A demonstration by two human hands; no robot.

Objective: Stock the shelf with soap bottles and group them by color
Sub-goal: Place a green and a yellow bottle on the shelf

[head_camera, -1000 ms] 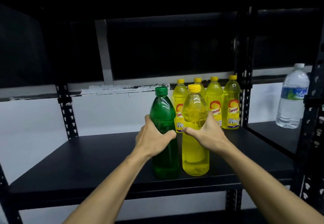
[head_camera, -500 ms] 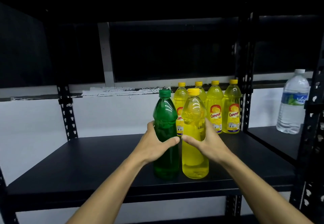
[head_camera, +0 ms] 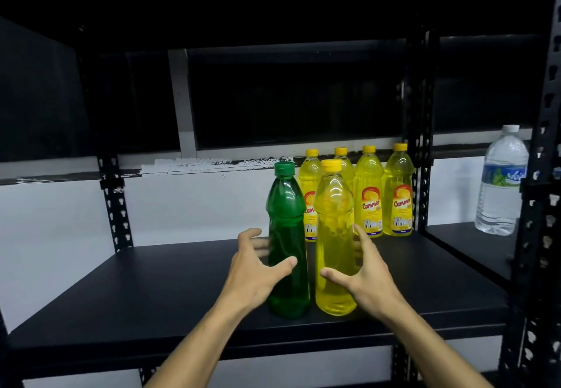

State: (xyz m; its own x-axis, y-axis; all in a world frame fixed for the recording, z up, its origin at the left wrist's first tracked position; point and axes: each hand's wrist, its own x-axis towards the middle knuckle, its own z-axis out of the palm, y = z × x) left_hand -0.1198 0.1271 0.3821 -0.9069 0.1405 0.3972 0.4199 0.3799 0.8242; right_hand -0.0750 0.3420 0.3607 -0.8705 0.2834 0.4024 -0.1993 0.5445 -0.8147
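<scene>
Both our hands have let go since half a second ago: our left hand now hangs spread beside the green bottle, thumb in front of it, and our right hand is spread beside the yellow bottle, fingers apart and gripping nothing. We see the two bottles standing upright, just beside each other, near the front of the black shelf. Behind them, four labelled yellow bottles stand in a row at the back right corner. Perforated black uprights frame the bay, with a white wall behind. We also see a clear water bottle on the neighbouring shelf to the right.
</scene>
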